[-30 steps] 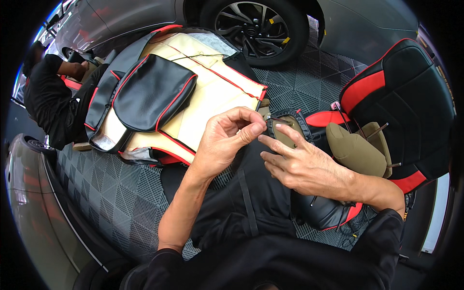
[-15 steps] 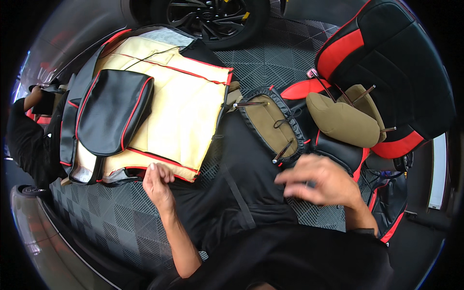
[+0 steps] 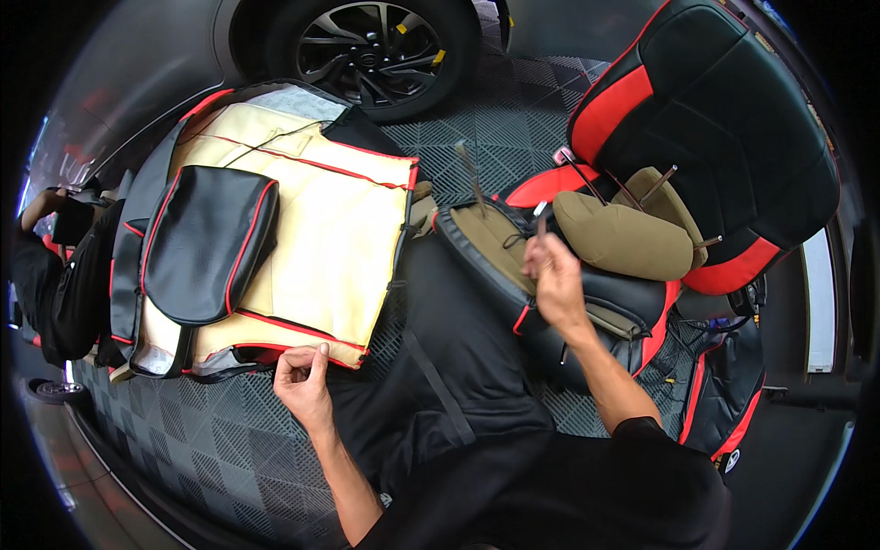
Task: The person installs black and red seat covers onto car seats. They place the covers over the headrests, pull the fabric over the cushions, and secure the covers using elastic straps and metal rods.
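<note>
My right hand is closed round one metal post of a headrest. That headrest wears a black cover with red piping, and its brown fabric underside shows. A second post, slightly blurred, sticks up from its far end. My left hand is curled with thumb and fingers together by the near red-trimmed edge of a seat cover; whatever it pinches, if anything, is hidden. The seat cover lies with its pale yellow backing up. On it rests a black headrest cover with red piping.
Brown bare headrests with metal posts lie on the right, before a black-and-red car seat. A car wheel stands beyond the patterned floor. Another person in dark clothes is at far left.
My right hand has moved forward and left and taken hold of the headrest post, and the headrest has tilted. My left hand stays near the seat cover's edge. The view has shifted slightly.
</note>
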The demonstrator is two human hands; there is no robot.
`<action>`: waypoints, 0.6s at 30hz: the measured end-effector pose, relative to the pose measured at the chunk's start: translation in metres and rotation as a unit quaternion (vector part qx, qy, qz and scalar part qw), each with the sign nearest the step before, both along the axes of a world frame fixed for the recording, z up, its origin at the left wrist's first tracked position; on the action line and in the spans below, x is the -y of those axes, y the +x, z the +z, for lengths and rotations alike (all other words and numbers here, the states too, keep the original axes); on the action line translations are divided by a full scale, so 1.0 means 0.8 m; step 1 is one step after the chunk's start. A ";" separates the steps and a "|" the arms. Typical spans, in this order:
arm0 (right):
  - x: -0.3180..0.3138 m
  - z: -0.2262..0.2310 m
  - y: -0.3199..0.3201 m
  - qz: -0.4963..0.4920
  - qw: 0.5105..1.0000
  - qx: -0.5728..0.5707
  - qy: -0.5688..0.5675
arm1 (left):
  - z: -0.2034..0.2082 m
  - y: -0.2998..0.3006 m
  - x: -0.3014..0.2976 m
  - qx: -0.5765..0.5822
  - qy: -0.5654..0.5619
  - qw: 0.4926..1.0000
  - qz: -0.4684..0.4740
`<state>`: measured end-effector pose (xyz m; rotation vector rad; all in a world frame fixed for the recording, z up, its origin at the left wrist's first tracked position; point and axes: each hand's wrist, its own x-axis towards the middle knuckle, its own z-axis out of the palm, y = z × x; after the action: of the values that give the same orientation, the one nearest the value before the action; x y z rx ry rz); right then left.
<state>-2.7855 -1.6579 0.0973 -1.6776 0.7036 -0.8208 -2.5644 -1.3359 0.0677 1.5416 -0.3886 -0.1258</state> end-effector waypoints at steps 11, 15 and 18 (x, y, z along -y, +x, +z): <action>0.047 0.116 -0.026 0.142 0.896 0.234 0.351 | 0.003 -0.028 0.066 -0.064 -0.023 0.976 -0.206; 0.040 0.058 -0.019 0.112 0.727 0.315 0.600 | -0.011 -0.032 0.129 -0.275 -0.179 0.899 -0.290; 0.024 0.009 -0.022 0.010 0.732 0.256 0.631 | -0.012 -0.032 0.136 -0.289 -0.275 0.873 -0.279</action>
<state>-2.8027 -1.6769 0.1043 -0.1840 0.5943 -0.4949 -2.5899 -1.4445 0.0583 0.7346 -0.3360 -0.8387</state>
